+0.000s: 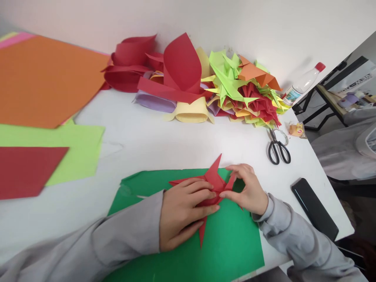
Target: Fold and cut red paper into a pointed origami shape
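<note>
— Any containers on the white table point(147, 129)?

— Just one: a clear plastic bottle point(304, 83) with a red cap, lying tilted at the far right corner. What is inside I cannot tell.

— And the hands?

— Both are on the red folded paper point(214, 178), which lies on the green sheet point(229, 243) at the near edge. The left hand point(183, 213) clamps its body between closed fingers and thumb. The right hand point(248, 192) pinches a flap at its right side with thumb and forefinger.

— What lies around?

— Black scissors point(278, 148) beyond the right hand, with a small wrapped packet point(297, 130) near them and a black phone point(314, 209) (screen dark) to the right. Along the wall there is a pile of folded paper shapes point(241, 90) beside red curled strips point(176, 70). At the left lie an orange sheet point(44, 78), a light green sheet point(82, 145) and a red sheet point(26, 168) on top of it.

— Anything in the way?

— The left hand hides much of the red folded paper's middle.
</note>
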Demonstrator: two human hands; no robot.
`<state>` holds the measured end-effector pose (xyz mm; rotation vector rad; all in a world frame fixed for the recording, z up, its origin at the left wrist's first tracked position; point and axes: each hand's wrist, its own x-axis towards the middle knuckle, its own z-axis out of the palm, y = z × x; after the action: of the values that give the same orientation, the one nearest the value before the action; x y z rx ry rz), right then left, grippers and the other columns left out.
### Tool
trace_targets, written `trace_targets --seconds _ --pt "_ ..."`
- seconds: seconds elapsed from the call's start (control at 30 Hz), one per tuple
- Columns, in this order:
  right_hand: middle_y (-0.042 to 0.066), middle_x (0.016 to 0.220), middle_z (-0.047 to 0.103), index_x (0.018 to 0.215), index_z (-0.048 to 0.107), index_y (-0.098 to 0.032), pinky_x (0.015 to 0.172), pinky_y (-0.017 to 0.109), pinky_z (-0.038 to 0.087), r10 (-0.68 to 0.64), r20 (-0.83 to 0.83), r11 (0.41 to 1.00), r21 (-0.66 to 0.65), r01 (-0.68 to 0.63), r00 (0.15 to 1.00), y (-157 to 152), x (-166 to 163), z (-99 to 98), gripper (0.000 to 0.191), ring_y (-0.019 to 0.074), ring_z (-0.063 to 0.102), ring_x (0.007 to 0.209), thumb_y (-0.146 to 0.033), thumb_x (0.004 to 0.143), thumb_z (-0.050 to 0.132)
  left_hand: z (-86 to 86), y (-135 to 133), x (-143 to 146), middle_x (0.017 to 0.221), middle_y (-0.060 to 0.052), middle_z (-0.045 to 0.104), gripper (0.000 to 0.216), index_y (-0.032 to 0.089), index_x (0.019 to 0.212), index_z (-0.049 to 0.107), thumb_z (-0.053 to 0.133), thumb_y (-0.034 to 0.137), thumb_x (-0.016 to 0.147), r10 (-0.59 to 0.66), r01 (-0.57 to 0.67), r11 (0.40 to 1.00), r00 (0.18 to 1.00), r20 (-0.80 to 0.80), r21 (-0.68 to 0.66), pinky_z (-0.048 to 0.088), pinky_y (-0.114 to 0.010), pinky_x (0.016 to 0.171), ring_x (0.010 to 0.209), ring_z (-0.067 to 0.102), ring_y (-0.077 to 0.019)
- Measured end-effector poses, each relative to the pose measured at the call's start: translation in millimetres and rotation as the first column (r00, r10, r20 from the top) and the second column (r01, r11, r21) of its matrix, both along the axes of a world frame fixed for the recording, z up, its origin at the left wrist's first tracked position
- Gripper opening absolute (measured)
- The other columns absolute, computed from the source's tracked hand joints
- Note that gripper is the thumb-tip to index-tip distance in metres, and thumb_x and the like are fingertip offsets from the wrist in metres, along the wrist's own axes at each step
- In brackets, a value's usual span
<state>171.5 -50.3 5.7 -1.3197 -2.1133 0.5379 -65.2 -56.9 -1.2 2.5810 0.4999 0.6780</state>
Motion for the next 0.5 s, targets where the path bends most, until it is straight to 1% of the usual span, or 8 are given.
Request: trace_targets --seconds 0.13,0.33,0.5 --pt "0.002 0.079 0.063 0.107 0.060 -0.023 0.088 0.042 0.042 -0.028 0.019 1.000 -0.005 0.028 0.999 1.4 -2.5 -2.0 0.045 0.0228 0.060 0.083 -0.039 0.070 0.080 0.7 -1.2 -0.9 0.117 -0.010 0.063 0.040 0.024 0.120 0.059 0.047 0.018 0.082 0.011 -0.011 1.000 1.000 -0.011 0.020 0.044 -0.050 0.098 0.115 0.052 -0.0288" --pt "0.003 0.079 0.065 0.103 0.063 -0.023 0.086 0.042 0.042 -0.019 0.055 1.000 0.026 0.018 0.998 1.8 -3.9 -5.7 0.036 0.0227 0.059 0.082 -0.038 0.074 0.077 3.1 -0.6 -3.2 0.118 -0.010 0.064 0.036 0.020 0.114 0.060 0.047 0.015 0.081 -0.004 0.004 1.000 1.000 0.030 -0.013 0.045 -0.048 0.100 0.119 0.052 -0.0274" --pt "0.003 0.079 0.065 0.106 0.062 -0.022 0.085 0.042 0.042 -0.001 0.083 0.998 0.069 -0.005 0.997 0.3 -3.6 -4.7 0.035 0.0232 0.059 0.083 -0.040 0.077 0.074 5.9 0.5 -2.5 0.117 -0.010 0.065 0.034 0.021 0.110 0.063 0.047 0.013 0.081 0.002 -0.002 1.000 1.000 0.025 -0.026 0.045 -0.048 0.099 0.116 0.054 -0.0272"
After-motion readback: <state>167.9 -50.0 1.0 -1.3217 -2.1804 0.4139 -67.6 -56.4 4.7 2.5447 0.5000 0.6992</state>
